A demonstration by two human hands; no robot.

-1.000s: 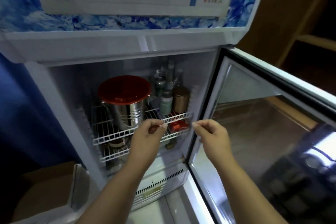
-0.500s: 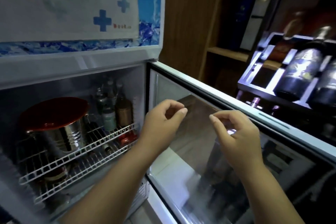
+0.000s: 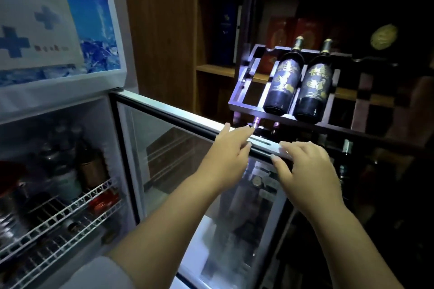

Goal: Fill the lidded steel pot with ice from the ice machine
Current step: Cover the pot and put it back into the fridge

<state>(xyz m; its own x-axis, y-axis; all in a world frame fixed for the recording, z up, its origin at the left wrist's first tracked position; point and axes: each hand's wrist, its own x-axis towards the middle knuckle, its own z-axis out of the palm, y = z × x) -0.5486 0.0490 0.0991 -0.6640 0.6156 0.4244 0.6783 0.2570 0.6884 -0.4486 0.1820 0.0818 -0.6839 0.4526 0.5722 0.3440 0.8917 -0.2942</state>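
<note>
Steel pot (image 3: 9, 204) with red lid (image 3: 10, 183) at far left edge on white wire shelf (image 3: 70, 209) inside open cooler — upright, long axis vertical, blurred and partly cut off. Beside it, dark bottles and a bronze canister (image 3: 91, 171). Left hand (image 3: 226, 155) flat, fingers straight, resting on top rail of open glass door (image 3: 176, 159); right hand (image 3: 305, 171) likewise spread on it — holding nothing. Two dark wine bottles (image 3: 298, 82) tilted on rack behind.

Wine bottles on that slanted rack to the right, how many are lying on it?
2: left wine bottle and right wine bottle, lying side by side on the slanted rack, necks uppermost. Darker shelves below may hide more.
</note>
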